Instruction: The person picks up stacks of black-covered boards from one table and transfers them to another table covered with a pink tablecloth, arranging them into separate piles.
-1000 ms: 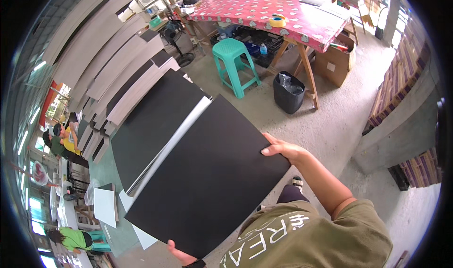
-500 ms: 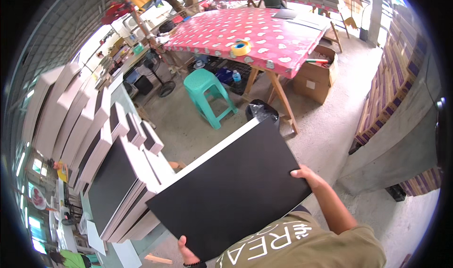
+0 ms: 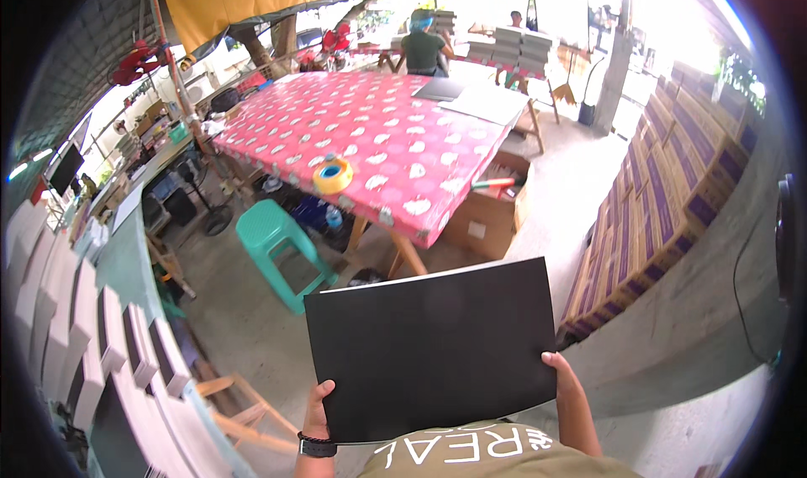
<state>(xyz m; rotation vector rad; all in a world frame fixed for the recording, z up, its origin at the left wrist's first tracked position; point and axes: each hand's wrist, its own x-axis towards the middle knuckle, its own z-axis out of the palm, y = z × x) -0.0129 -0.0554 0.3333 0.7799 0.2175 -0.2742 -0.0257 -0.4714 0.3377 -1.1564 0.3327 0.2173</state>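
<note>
Tape (image 3: pixel 336 184) on table (image 3: pixel 361 129), board (image 3: pixel 437 352) before it, stool (image 3: pixel 267 223) left

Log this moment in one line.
left hand: holds black panel by left side | right hand: holds its right side | ahead: pink-covered table, yellow tape roll on it

A smooth, matt face was shown by the black board (image 3: pixel 437 352). Glossy, plastic-looking pink sheeting was seen in the tablecloth (image 3: pixel 378 121). The stool (image 3: pixel 267 224) was moulded in smooth green plastic, the trestle leg (image 3: pixel 408 253) was made of plain wood, and 1 box (image 3: pixel 498 232) was formed of matt brown cardboard. The floor (image 3: pixel 261 337) was finished in dull grey concrete.
</note>
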